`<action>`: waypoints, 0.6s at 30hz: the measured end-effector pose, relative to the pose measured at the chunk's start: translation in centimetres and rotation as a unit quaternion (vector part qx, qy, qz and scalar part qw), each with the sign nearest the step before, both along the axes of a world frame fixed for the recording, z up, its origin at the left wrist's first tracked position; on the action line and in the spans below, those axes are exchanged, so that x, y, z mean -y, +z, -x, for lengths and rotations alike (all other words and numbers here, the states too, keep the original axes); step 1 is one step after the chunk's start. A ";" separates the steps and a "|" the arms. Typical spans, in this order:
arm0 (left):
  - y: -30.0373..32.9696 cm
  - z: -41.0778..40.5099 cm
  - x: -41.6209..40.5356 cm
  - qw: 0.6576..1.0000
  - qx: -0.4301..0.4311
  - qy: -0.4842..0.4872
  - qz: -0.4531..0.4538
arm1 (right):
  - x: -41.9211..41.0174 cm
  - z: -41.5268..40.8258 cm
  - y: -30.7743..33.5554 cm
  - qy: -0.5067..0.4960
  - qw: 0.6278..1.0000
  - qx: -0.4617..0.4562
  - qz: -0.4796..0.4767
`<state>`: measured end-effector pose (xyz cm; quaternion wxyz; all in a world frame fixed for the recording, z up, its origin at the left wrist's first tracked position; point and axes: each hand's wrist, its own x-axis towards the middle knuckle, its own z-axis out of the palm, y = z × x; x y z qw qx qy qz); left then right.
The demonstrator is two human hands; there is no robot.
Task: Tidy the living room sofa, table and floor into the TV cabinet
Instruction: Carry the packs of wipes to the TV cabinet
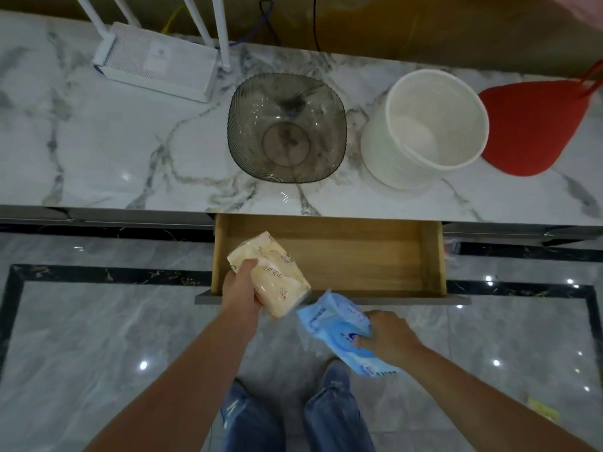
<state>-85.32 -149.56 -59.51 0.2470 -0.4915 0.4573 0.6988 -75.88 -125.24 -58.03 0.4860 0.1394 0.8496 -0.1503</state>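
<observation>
White router (156, 62) at the cabinet top's (114, 151) back-left corner, left hand (239, 290) gripping a cream tissue pack (272, 275) over the open drawer's (329, 252) front-left corner, right hand (390, 334) clutching a blue pack (339, 334), perhaps wipes, just beyond the drawer's front edge

Glossy grey marble floor tiles (98, 337) with a black inlaid border (107, 275) (dotted with small ceiling-light reflections) fill the lower frame. Across the upper half runs a white veined marble countertop (114, 151), backed by a brown wall (424, 24).
</observation>
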 end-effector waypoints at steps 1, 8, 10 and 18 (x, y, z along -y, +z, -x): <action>-0.3 0.0 -0.3 1.000 0.007 0.007 0.019 | -0.9 0.6 1.0 -0.029 1.000 0.006 0.009; -2.9 1.0 -1.8 0.994 0.036 0.097 0.031 | -4.4 8.2 6.0 0.005 0.997 -0.072 -0.015; -3.4 1.5 -1.8 0.990 0.051 0.126 0.026 | -3.9 10.1 5.7 0.083 0.987 -0.112 -0.080; -8.5 2.4 0.2 0.924 0.114 -0.223 0.289 | -0.6 13.5 -0.3 0.216 0.967 -0.066 -0.116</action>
